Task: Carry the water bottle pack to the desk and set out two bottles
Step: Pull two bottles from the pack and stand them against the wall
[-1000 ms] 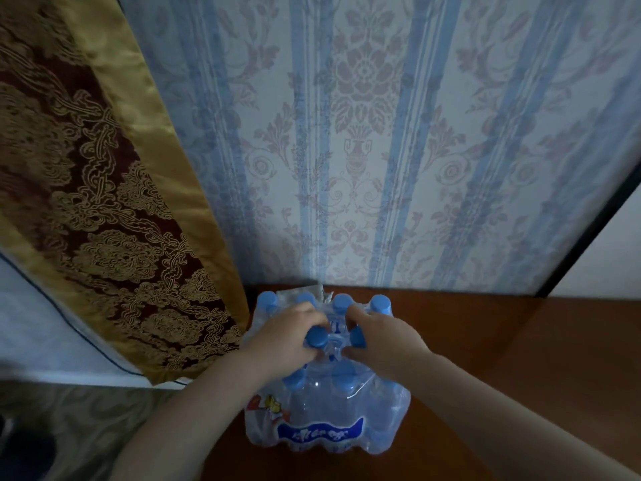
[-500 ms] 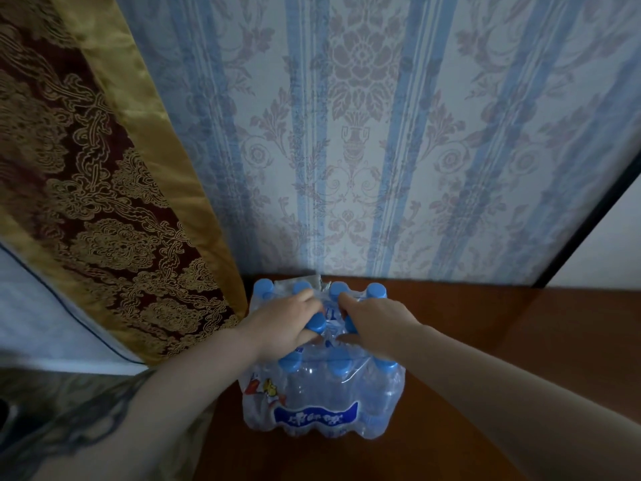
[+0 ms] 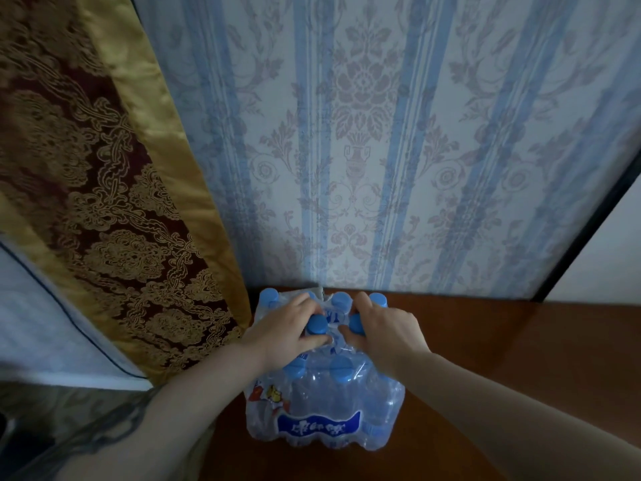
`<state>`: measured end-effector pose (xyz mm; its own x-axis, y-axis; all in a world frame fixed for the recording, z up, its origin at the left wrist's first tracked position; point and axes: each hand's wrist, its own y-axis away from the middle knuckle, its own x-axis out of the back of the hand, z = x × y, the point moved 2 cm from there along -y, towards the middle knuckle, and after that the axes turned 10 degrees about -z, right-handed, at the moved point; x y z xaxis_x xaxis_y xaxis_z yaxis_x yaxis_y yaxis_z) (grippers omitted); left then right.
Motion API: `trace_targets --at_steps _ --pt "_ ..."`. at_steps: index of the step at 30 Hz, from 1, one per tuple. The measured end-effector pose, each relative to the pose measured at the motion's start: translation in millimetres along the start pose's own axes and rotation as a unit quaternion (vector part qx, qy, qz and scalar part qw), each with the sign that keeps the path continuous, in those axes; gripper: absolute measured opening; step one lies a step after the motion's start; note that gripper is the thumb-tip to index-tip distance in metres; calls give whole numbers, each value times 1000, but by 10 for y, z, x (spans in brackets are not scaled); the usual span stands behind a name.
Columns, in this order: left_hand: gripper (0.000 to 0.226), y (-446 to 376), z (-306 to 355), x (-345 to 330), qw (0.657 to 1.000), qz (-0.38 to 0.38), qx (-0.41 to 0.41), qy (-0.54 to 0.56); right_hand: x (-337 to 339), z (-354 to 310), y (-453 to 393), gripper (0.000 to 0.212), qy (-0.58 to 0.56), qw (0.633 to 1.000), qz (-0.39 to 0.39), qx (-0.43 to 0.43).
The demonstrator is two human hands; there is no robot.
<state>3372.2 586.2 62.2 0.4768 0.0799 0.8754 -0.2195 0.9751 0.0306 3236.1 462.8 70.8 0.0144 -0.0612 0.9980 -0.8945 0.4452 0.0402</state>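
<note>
The water bottle pack (image 3: 324, 387) rests on the tabletop (image 3: 485, 376) against the wall. Our left hand (image 3: 288, 333) and right hand (image 3: 385, 329) grip its top film closed. We judge it heavy; the film is slippery.

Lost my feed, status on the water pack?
Both hands, left hand and right hand, on pack top. Pack on desk. No bottles out.
</note>
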Motion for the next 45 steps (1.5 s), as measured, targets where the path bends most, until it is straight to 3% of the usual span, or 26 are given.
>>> trace_targets --at_steps 3,9,13,19,21,23,27,33,45 --pt "31 -44 26 100 1000 -13 0 -24 138 32 -71 50 53 998 -8 25" --pt "37 -46 70 392 994 -23 -43 -102 337 -28 -117 48 43 997 12 60" --pt "43 -11 80 504 973 -29 -77 -216 461 -69 -133 48 70 991 21 111" --pt "50 -73 100 544 947 -94 -64 -301 550 -69 -147 45 107 980 34 167" --pt "47 -89 99 538 955 -104 -47 -275 553 -65 -139 45 85 984 36 154" --pt "40 -73 97 515 978 -98 -28 -181 546 -70 -126 45 47 989 36 136" --pt "23 -17 58 428 997 -44 -17 -58 585 -106 -101 37 -21 991 56 119" --pt "25 -1 18 401 999 -38 -2 -16 911 -128 -52 35 -73 976 159 128" --pt "25 24 51 394 1000 -18 -3 15 1250 -105 33 27 -129 964 171 160"
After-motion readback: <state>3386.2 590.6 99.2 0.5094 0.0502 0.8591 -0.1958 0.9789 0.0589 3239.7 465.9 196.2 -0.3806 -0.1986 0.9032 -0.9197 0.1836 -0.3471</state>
